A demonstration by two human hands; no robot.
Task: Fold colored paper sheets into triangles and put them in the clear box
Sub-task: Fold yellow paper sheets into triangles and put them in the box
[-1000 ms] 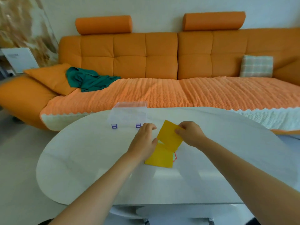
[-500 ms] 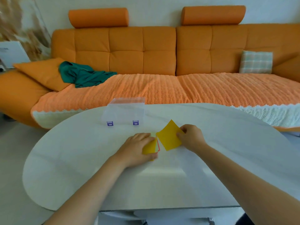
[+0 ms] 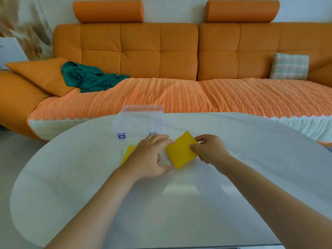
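A yellow paper sheet [image 3: 181, 150] is held just above the white table [image 3: 179, 203], turned like a diamond. My right hand [image 3: 209, 149] pinches its right corner between thumb and fingers. My left hand [image 3: 152, 155] arches over the sheet's left corner, with curled fingertips and thumb at its edge. Under and left of my left hand lies a stack of colored sheets [image 3: 128, 152], yellow on top, with a red edge showing; most of it is hidden. The clear box [image 3: 138, 121] with purple latches stands behind the hands, near the table's far edge.
An orange sofa [image 3: 161, 56] with a ribbed cover runs along the table's far side. On it lie a green cloth [image 3: 89, 78] at the left and a checked cushion [image 3: 289, 66] at the right.
My left hand lifted off the stack and moved right to the yellow sheet's left corner. The sheet sits lower and flatter than a second ago, still held by my right hand.
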